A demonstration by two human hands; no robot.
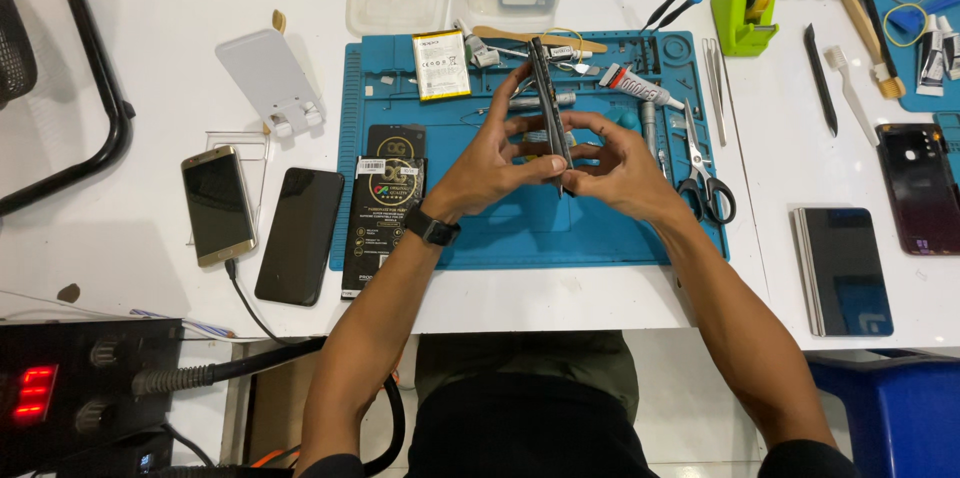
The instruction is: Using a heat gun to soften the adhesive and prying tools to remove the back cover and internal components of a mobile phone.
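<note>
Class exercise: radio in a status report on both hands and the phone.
Both hands, left hand and right hand, grip phone edge-on above blue mat. Scissors beside right hand.

Left hand (497,160) and right hand (622,166) raised together, fingers pinched inward

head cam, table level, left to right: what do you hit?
Gold phone → black phone → black box → left hand → phone held edge-on → right hand → scissors → black spudger → dark tablet → purple phone back.
</note>
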